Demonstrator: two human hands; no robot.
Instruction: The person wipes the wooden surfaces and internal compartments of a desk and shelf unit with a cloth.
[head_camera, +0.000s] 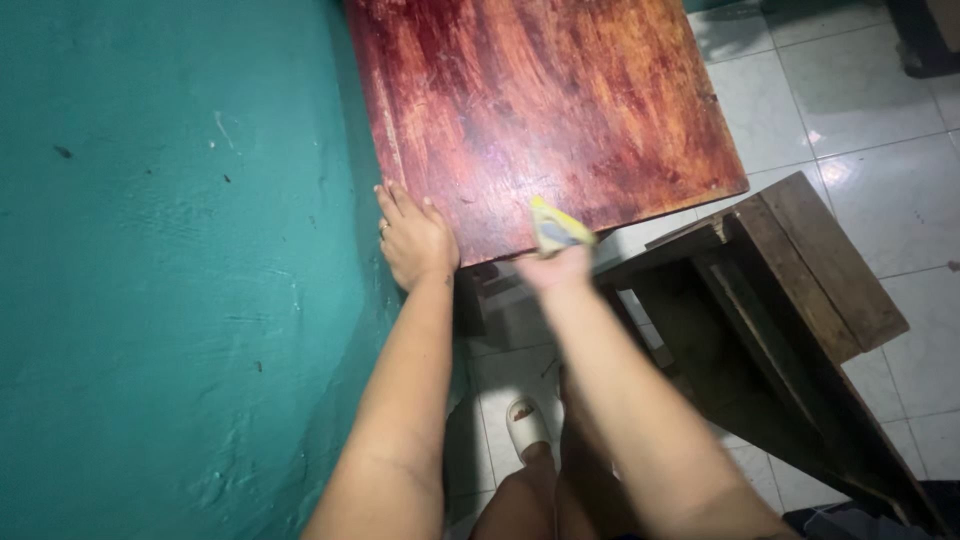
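The fingers of the right hand (553, 268) are curled shut round a small yellow cloth (556, 228), which is pressed against the near edge of the red wooden tabletop (560, 100), just below the middle of the frame; the hand's kinda blurred so the exact grip can't be made out. Over to the left of it, the left hand (415, 240) is laid flat with fingers stretched out and nothing held, resting on the tabletop's lower left corner right next to the teal wall (160, 270) that fills the left half of the frame. A dark wooden stool (800, 270) is seen at the right, on a white tiled floor (880, 100), and a white slipper (525, 427) is spotted at bottom centre between the two forearms
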